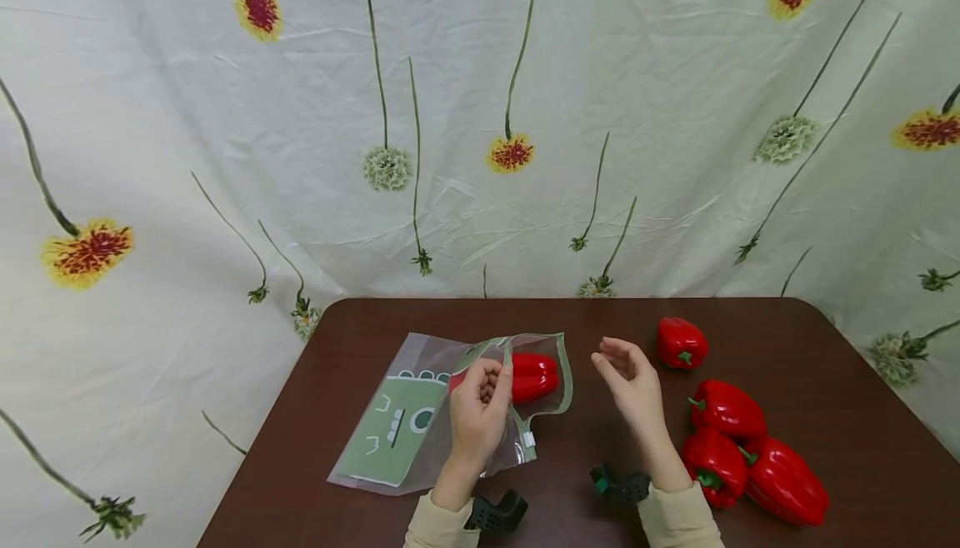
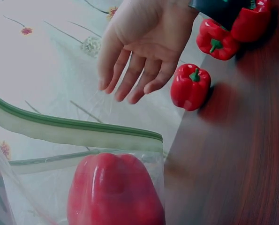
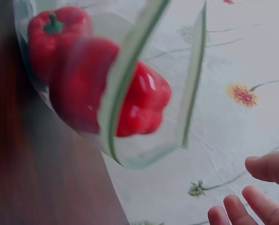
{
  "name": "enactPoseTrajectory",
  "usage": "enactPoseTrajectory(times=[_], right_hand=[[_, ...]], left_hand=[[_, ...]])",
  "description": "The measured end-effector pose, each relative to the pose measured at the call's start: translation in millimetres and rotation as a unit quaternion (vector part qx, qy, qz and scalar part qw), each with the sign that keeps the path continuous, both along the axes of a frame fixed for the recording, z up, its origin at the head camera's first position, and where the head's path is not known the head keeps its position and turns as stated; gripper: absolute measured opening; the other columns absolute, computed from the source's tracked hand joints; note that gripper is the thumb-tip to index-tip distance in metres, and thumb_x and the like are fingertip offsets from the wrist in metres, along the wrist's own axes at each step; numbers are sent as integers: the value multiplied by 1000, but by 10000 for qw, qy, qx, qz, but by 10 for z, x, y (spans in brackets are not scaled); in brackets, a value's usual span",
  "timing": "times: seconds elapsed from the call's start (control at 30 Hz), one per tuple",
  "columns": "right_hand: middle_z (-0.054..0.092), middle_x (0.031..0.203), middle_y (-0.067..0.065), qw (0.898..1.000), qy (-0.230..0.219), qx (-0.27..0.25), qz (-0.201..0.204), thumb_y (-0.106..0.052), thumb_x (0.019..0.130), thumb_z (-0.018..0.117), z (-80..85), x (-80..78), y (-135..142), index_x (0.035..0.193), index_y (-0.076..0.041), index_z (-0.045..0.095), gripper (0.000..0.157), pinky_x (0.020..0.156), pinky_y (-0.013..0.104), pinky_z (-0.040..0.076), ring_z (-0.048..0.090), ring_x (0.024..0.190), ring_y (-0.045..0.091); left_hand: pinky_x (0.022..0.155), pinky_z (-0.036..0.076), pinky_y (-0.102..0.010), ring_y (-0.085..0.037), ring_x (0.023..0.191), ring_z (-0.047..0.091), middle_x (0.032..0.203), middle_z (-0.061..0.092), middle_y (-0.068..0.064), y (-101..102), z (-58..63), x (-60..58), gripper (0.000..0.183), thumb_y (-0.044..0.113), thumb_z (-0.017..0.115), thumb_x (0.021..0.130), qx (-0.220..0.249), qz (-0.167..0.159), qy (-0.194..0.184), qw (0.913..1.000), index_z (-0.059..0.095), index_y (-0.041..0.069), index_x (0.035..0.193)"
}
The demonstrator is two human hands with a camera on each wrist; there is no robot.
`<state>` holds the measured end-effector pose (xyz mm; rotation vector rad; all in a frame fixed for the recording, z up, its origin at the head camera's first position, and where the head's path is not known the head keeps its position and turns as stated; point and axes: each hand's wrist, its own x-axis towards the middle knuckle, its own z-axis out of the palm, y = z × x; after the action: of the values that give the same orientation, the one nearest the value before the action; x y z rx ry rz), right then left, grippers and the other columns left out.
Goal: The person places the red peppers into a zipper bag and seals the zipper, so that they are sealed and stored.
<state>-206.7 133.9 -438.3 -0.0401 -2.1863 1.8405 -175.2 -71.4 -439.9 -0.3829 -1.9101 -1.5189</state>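
Note:
A clear zip bag (image 1: 393, 431) with green trim and a green cartoon print lies across the table's left half, its mouth held open toward the right. My left hand (image 1: 477, 419) pinches the bag near its mouth. Inside, one red bell pepper (image 3: 148, 98) sits close to the mouth, and a second bell pepper (image 3: 59, 35) with a green stem lies deeper. A white zip slider (image 1: 529, 440) hangs at the near corner. My right hand (image 1: 636, 386) hovers right of the mouth, fingers loosely bent and holding nothing.
A single red bell pepper (image 1: 682, 343) stands at the back right of the brown table (image 1: 600, 523). Nearer, three more form a cluster, the largest pepper (image 1: 787, 481) on its side. A white flowered cloth (image 1: 465, 98) hangs behind the table.

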Motion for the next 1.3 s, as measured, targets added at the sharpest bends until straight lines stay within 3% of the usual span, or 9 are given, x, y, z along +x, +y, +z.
enactPoseTrajectory(times=[0.2, 0.63, 0.83, 0.9, 1.03, 1.17, 1.3], right_hand=[[58, 121, 17, 9996, -127, -69, -238, -19, 89, 64, 67, 20, 173, 121, -3, 55, 36, 80, 11, 42, 55, 93, 1], [56, 121, 10, 9945, -292, -7, -1008, -27, 90, 63, 224, 122, 563, 127, -5, 52, 45, 77, 9, 41, 51, 95, 3], [58, 121, 0, 9935, -298, 187, -1087, -40, 85, 66, -6, 104, 910, 130, -13, 52, 55, 74, 11, 44, 52, 97, 4], [57, 122, 2, 9925, -410, 329, -1107, -39, 86, 66, 29, 173, 961, 131, -13, 51, 54, 73, 9, 44, 51, 97, 1], [54, 120, 0, 9894, -495, 759, -1131, -34, 90, 62, 140, 348, 1046, 132, -10, 48, 51, 75, 7, 41, 49, 96, -4], [54, 112, -13, 9859, -385, 1082, -1218, -36, 88, 63, -22, 372, 1269, 130, -14, 51, 49, 75, 5, 38, 49, 94, -9], [54, 109, -16, 9829, -570, 1157, -1315, -36, 87, 66, -58, 467, 1416, 129, -14, 52, 50, 73, 5, 37, 48, 91, -12]], left_hand=[[41, 38, -21, -12, 47, 42, 58, 53, -7, 6, 6, 6, 10, -7, 60, 85, -15, 16, 65, 10000, 57, 1, 81], [40, 39, -22, -7, 48, 43, 60, 53, 4, -29, -6, 13, 8, 7, 61, 89, 38, -65, 95, 9999, 58, 9, 83], [41, 40, -23, -7, 49, 43, 60, 53, 4, -38, -12, 18, 8, 6, 62, 89, 42, -50, 28, 10000, 58, 9, 82], [41, 40, -23, -7, 49, 43, 60, 53, 4, -38, 0, 21, 8, 5, 62, 89, 56, -48, -1, 10000, 58, 9, 82], [42, 40, -22, -9, 48, 42, 59, 53, -1, -15, 134, 74, 9, -1, 61, 87, 55, -22, -4, 10000, 58, 5, 81], [42, 41, -22, -12, 48, 43, 58, 53, -8, 10, 311, 172, 8, -8, 59, 85, 20, -11, 1, 10000, 57, -2, 80], [43, 42, -23, -11, 49, 44, 59, 54, -8, 18, 351, 206, 7, -7, 60, 85, 9, -1, -80, 10000, 57, -2, 80]])
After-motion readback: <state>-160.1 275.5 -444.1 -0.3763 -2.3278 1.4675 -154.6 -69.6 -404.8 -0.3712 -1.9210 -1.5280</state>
